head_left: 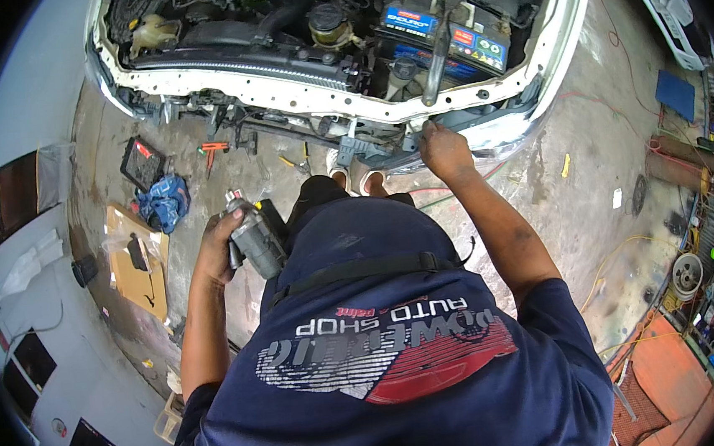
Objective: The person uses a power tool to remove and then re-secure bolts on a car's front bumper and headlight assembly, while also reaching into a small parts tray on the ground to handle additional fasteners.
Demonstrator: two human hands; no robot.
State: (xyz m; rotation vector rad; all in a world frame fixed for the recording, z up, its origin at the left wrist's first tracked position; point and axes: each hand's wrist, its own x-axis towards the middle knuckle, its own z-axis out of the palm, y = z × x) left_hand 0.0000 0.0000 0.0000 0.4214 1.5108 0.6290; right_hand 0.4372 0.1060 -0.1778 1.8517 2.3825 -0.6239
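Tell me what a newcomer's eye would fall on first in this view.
Probably the car at the top, its white front frame bordering a dark engine bay with a blue-labelled battery toward the right. Next, left of centre, comes the grey cylindrical metal part in the left hand, then the right hand by the frame's lower edge.

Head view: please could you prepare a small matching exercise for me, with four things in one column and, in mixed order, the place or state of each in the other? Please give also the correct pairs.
Things
1. Left hand
2. Right hand
3. Battery
4. Blue cloth

Places or states
A. Inside the car's engine bay
B. Crumpled, next to brown cardboard
C. At the car's white front frame
D. Holding a grey cylindrical part

Right pairs: 1-D, 2-C, 3-A, 4-B
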